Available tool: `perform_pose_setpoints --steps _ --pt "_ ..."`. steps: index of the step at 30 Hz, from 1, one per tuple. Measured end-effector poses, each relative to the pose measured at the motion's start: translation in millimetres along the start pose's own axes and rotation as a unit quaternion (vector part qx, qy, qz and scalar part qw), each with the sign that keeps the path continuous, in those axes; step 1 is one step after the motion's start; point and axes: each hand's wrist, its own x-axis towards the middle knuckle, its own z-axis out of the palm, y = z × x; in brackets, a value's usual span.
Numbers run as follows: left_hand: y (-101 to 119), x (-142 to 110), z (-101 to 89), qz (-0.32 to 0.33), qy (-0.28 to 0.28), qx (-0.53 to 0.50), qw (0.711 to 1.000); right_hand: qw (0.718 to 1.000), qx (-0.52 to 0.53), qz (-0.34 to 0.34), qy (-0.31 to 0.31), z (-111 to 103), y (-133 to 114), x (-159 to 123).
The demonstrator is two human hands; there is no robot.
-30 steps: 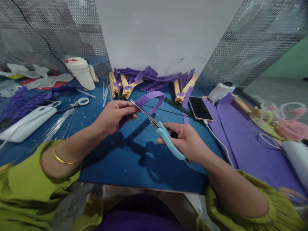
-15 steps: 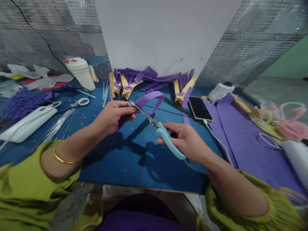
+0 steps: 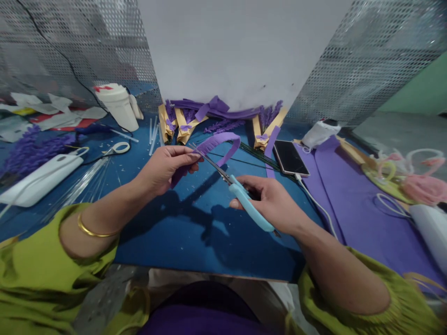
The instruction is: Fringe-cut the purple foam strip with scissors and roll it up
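Observation:
Between thumb and fingers, my left hand [image 3: 174, 168] pinches a purple strip [image 3: 226, 138] whose free part curves over to the right and hangs down. Small cuts show along one edge of the strip. My right hand [image 3: 270, 200] grips scissors [image 3: 249, 207] with light blue handles. Their slim blades point to the upper left, slightly parted, with the tips at the strip close to my left fingertips. Both hands are above the blue table [image 3: 167, 246]. Part of the strip is hidden behind my left fingers.
Paper-wrapped purple flower bunches [image 3: 185, 125], purple strips [image 3: 237, 112] and green stems [image 3: 254, 153] lie at the back. A phone [image 3: 291, 157] and purple sheets [image 3: 363, 200] are on the right. A white cup [image 3: 118, 107], white-handled scissors [image 3: 120, 148] and a white cabled device [image 3: 45, 179] stand left.
The scissors and my right hand have shifted slightly to the right, and the blades have parted a little. My left hand and the strip have barely moved.

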Motion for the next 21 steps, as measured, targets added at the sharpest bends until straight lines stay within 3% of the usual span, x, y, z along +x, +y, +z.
perform_pose_setpoints --steps 21 --pt "3.0 -1.6 0.8 0.003 0.0 0.007 1.0 1.0 0.021 -0.016 -0.008 1.6 -0.8 -3.4"
